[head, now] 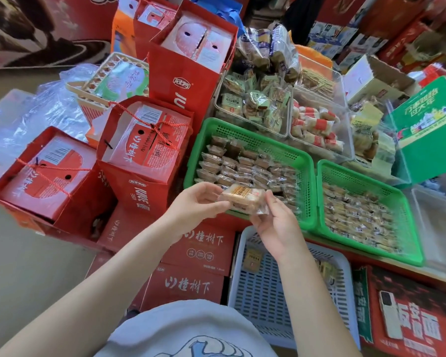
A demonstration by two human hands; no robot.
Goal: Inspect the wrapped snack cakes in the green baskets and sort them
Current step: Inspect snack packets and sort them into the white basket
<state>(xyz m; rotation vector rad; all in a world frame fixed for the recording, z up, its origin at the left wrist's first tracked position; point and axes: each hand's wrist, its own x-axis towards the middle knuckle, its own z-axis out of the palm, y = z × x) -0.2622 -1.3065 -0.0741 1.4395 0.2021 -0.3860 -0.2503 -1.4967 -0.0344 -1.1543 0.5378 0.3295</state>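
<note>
A pale wrapped snack cake (243, 198) in clear film is held between both hands, just over the near rim of the left green basket (242, 132). My left hand (198, 202) pinches its left end and my right hand (278, 228) grips its right end from below. The left green basket holds rows of brown wrapped cakes (242, 168). The right green basket (402, 202) is packed with lighter wrapped cakes (355, 215). A pale blue-grey slotted basket (263, 292) sits below my hands with two wrapped cakes (252, 260) in it, partly hidden by my right forearm.
Red gift bags with boxes (144, 150) stand to the left, red cartons (201, 253) below them. Clear bins of other wrapped snacks (317, 127) sit behind the green baskets. A green box (428, 119) stands at right. A phone (390, 315) lies on a red carton at lower right.
</note>
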